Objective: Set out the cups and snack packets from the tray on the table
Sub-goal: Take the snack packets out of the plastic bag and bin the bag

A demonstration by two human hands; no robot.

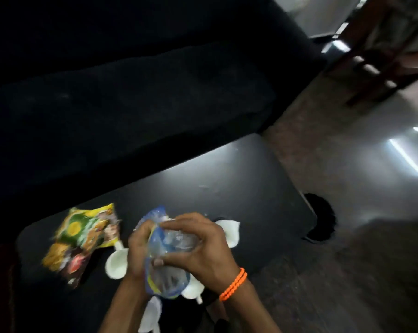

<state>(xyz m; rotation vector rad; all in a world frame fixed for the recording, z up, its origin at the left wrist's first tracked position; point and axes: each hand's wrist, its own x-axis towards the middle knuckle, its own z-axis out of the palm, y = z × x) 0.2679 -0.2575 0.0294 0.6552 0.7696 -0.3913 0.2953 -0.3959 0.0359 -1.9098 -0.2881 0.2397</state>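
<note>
Both my hands grip a blue and clear snack packet (166, 272) over the dark table (227, 188). My left hand (138, 251) holds its left side and my right hand (200, 246), with an orange bead bracelet at the wrist, wraps over its top. A yellow and green snack packet (83, 239) lies on the table to the left. White cups lie around my hands: one (115, 263) beside my left hand, one (230, 231) behind my right hand, one (193, 290) under the packet. The view is blurred. No tray is visible.
A dark sofa (131, 92) runs along the table's far side. White pieces (150, 318) lie at the bottom edge by my forearms. The glossy floor (347, 188) lies to the right, with a round black object (319, 217) by the table's corner and wooden furniture legs (376, 68) farther back.
</note>
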